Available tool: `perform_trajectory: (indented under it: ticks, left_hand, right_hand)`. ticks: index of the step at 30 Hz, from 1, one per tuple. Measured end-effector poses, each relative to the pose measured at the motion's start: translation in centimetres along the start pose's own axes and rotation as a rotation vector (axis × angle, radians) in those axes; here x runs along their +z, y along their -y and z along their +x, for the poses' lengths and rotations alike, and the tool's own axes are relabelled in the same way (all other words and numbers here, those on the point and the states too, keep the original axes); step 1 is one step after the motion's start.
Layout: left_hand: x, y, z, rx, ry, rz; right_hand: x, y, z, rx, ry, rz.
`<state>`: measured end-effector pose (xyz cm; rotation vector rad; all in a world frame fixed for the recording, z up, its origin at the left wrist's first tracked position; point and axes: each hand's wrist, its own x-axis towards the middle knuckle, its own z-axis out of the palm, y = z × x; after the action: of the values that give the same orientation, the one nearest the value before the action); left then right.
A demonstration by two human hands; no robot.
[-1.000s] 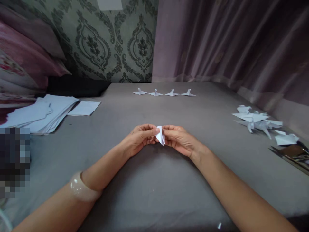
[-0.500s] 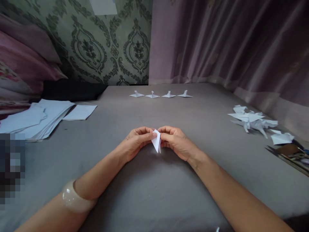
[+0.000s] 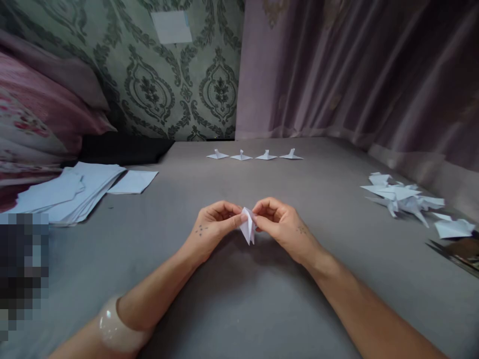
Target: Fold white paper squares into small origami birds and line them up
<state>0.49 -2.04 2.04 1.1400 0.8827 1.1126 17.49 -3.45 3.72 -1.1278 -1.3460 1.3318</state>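
Observation:
Between my hands is a small piece of folded white paper [image 3: 247, 230], its narrow points hanging downward and its layers slightly apart. My left hand [image 3: 217, 225] pinches its upper left side with thumb and fingers. On the other side, my right hand [image 3: 281, 224] grips the upper right edge between thumb and fingertips. The fingertips behind the paper are partly hidden. Both hands are just above the grey surface [image 3: 232, 309]. A pale bangle [image 3: 120, 326] circles my left forearm.
Several folded paper birds [image 3: 266, 155] stand in a row at the back. A heap of folded white paper figures [image 3: 404, 197] lies at the right, near a dark pointed tool [image 3: 449, 255]. Stacked white sheets [image 3: 93, 184] and a smaller paper pile [image 3: 133, 182] lie at the left.
The folded paper has turned a little, and its layers show more spread. My right thumb and fingers have shifted at its upper edge. The whole view has tilted slightly upward.

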Motion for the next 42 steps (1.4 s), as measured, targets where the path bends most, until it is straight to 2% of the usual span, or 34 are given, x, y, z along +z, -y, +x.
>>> perform_trajectory:
  ticks: [4,9,16,22,25,30,33,38,42]
  left_hand:
    - [0.1,-0.1,-0.1,0.091,-0.043,0.046]
    - [0.2,-0.2,-0.1,0.147,-0.049,0.088]
    - [0.2,-0.1,-0.1,0.006,-0.089,0.042]
    - [0.3,0.0,0.1,-0.021,-0.105,-0.062]
    - [0.3,0.0,0.2,-0.072,-0.064,-0.078]
    - [0.0,0.2,0.1,-0.204,0.108,0.025]
    - [-0.1,0.5,0.2,-0.199,0.105,0.039]
    - [-0.1,0.8,0.4,-0.192,-0.046,-0.237]
    - [-0.1,0.7,0.7,-0.173,-0.086,-0.421]
  right_hand:
    - [0.3,0.7,-0.4,-0.068,0.019,-0.12]
    - [0.6,0.1,-0.1,-0.112,-0.059,-0.194]
    - [0.6,0.2,0.0,-0.011,-0.083,-0.105]
    - [0.6,-0.1,0.1,0.025,-0.079,-0.028]
    - [0.4,-0.5,0.3,0.043,-0.08,-0.036]
    - [0.0,-1.3,0.6,0.071,-0.012,0.008]
    - [0.1,-1.4,0.6,0.055,-0.026,0.003]
    - [0.7,-1.2,0.4,0.024,-0.136,-0.035]
    - [1.5,-1.2,0.0,0.023,-0.064,-0.131]
